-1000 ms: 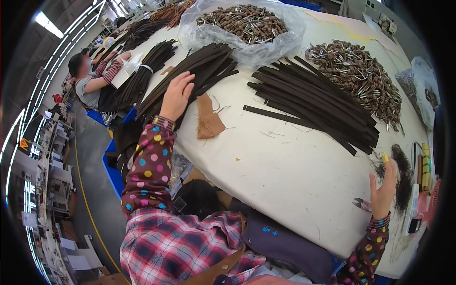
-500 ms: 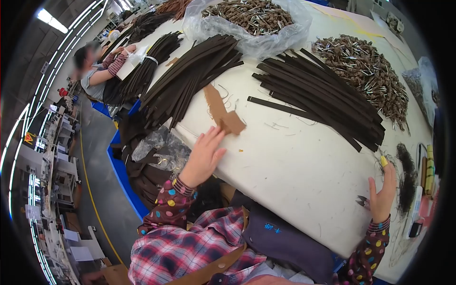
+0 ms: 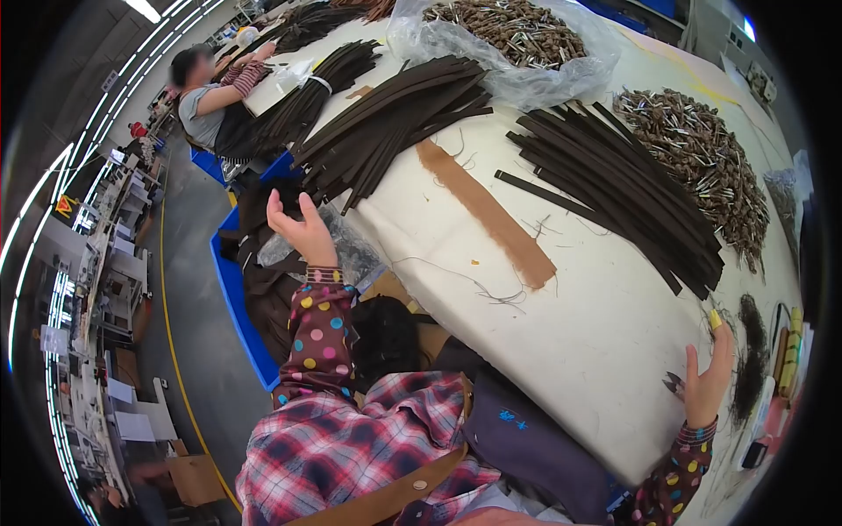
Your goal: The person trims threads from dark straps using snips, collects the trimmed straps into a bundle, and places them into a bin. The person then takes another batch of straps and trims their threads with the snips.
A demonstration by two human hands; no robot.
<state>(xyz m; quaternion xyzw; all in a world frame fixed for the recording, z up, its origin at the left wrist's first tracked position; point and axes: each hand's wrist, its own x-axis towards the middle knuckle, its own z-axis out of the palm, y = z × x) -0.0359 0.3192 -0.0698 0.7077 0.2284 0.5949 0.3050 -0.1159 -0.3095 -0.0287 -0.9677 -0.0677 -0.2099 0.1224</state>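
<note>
My left hand [image 3: 304,230] is raised over the blue bin at the table's left edge, fingers apart and holding nothing. Just beyond it lies a fanned pile of dark strips [image 3: 395,123]. A tan cloth strip [image 3: 487,210] lies flat and unfolded on the white table, with loose threads around it. My right hand [image 3: 709,373] hovers by the table's right side, thumb and fingers apart, a yellow cover on one fingertip. Small dark snips [image 3: 674,384] show beside its palm, partly hidden. A second pile of dark strips [image 3: 623,193] lies above and left of my right hand.
A plastic bag [image 3: 421,44] holds brown pieces with metallic tips; a loose heap [image 3: 697,158] of similar pieces lies at right. A blue bin [image 3: 241,324] with dark material stands left. Another person [image 3: 206,110] works at far left. Black threads [image 3: 748,359] lie at right.
My left hand has moved off the dark strips, down to the folded tan cloth, then left away from it. The tan cloth now lies unfolded. My right hand has barely moved.
</note>
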